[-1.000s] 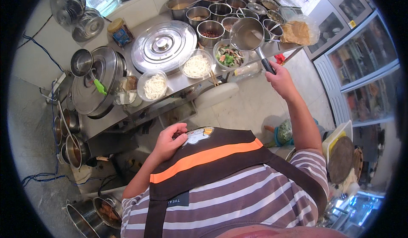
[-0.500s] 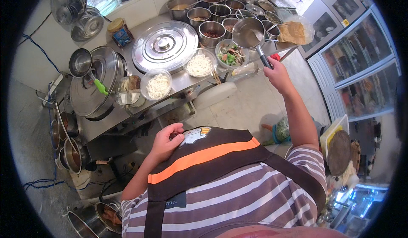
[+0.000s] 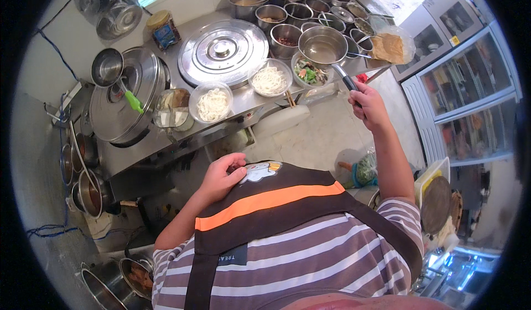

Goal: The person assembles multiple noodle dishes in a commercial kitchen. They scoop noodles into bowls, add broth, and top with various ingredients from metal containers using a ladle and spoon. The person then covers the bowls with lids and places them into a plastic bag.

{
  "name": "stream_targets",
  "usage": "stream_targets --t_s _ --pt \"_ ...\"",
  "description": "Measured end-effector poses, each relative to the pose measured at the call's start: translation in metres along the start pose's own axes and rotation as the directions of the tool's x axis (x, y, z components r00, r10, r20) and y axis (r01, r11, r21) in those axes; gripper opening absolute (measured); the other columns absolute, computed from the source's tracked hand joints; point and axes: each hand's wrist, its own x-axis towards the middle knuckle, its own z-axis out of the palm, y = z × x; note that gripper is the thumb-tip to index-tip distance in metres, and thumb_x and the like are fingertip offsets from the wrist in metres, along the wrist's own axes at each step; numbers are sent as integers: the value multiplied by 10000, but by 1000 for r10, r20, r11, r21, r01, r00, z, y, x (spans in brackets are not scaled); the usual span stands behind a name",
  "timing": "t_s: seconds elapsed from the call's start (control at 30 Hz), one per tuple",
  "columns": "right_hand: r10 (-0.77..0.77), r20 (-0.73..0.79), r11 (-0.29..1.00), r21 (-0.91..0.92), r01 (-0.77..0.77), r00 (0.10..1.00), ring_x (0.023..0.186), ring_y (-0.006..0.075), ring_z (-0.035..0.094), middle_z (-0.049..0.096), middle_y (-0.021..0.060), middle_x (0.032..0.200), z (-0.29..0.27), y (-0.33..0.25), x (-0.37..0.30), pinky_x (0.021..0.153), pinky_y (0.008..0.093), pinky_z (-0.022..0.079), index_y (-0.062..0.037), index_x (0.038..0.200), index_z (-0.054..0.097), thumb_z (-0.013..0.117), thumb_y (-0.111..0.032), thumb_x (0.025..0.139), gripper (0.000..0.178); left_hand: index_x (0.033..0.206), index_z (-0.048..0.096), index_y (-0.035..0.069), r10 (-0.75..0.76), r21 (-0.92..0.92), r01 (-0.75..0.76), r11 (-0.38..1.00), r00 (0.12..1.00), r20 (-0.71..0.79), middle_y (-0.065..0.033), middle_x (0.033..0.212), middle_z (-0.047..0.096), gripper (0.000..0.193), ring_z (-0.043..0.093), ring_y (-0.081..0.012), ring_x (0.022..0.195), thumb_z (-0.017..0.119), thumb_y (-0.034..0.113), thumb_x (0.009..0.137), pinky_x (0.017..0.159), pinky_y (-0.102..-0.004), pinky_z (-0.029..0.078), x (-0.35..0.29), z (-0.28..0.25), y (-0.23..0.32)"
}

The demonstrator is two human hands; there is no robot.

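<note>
1. The right hand, right of centre, has its grip closed around the black handle of a saucepan, a round, smooth metal pan at upper right of centre. The pan is held in front of the tabletop's crowded pots; what it contains is hard to tell.
2. The left hand, left of centre, rests at the top of a dark apron with a flat orange band. Its fingers are loosely bent; one cannot tell whether that grip holds anything.
3. Left of the saucepan stand a clear bowl and a second clear bowl, each filled with soft, tangled white noodles. Chopsticks lie just beside the second.
4. A third clear bowl, partly hidden by the saucepan, contains leafy greens and darker pieces.
5. Shiny, cylindrical metal pots cluster at the top of the frame; one has reddish-brown bits inside.
6. A broad metal lid, ringed with concentric ridges, lies at upper centre. At left, a ladle with a bright green handle lies on another round lid.
7. The tabletop is metal. Beyond it are a pale floor and, at right, a glass-fronted cabinet.
</note>
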Motion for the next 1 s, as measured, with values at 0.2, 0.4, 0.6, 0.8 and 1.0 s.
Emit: stream_targets --t_s 0.2,0.4,0.6,0.8,1.0 --pt "32 54 988 -151 -24 998 354 21 309 435 -25 589 21 10 -6 310 161 214 -30 1125 467 484 -40 718 408 1049 511 -4 -12 49 11 999 1000 9 -72 888 564 343 518 -117 767 570 170 759 704 -248 422 2 -5 -4" --pt "-99 72 816 -565 123 992 521 41 380 443 -32 634 36 18 -10 464 191 323 -8 1184 437 510 -83 724 472 1099 479 -10 -61 46 58 997 997 46 -65 944 556 358 510 -110 838 548 132 779 766 -246 407 0 -10 -1" --pt "-233 65 715 -665 216 970 568 65 405 437 -14 656 36 35 -6 512 209 351 3 1190 418 515 -102 728 484 1103 479 -8 -55 31 54 998 997 49 -64 945 554 362 509 -110 841 554 137 780 767 -245 408 0 -13 -2" --pt "-241 72 692 -686 224 968 569 73 408 437 -9 656 37 32 -7 514 216 354 10 1171 428 514 -97 726 465 1102 479 -9 -55 28 54 998 997 46 -69 952 556 360 518 -115 847 552 142 783 770 -247 410 -2 -15 -3" --pt "-233 68 698 -683 216 970 570 79 409 443 -4 660 42 30 -10 520 220 359 8 1172 428 515 -94 726 466 1101 478 -12 -54 33 52 998 998 43 -71 947 559 364 521 -116 848 551 145 781 770 -248 412 -5 -15 -2"
